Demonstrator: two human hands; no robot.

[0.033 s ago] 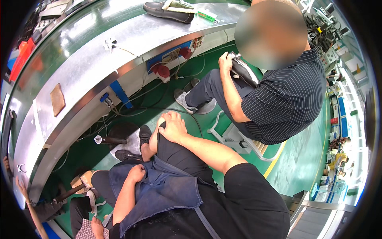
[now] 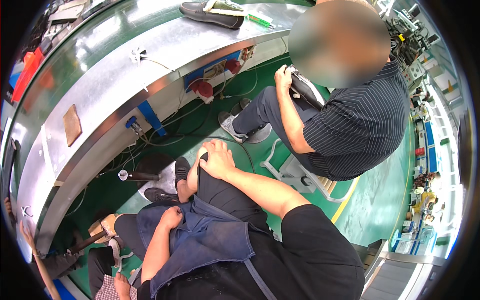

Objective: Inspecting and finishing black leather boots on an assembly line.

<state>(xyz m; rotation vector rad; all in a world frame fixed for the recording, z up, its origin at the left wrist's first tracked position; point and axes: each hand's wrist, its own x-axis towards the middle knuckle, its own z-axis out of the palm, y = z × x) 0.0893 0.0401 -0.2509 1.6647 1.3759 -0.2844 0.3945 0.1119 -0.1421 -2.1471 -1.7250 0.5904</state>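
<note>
head view, hands (image 2: 216, 159) on knee (image 2: 202, 156), apron (image 2: 210, 235)

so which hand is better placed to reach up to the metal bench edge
Likely the right hand: it rests flat on the raised knee, forward and nearer the metal bench. The left hand sits lower, on the blue apron.

Shoe (image 2: 212, 12) lying on steel counter (image 2: 100, 80); striped-shirt co-worker (image 2: 350, 125) sitting beside, holding black shoe (image 2: 305, 90); green floor (image 2: 375, 210).
</note>
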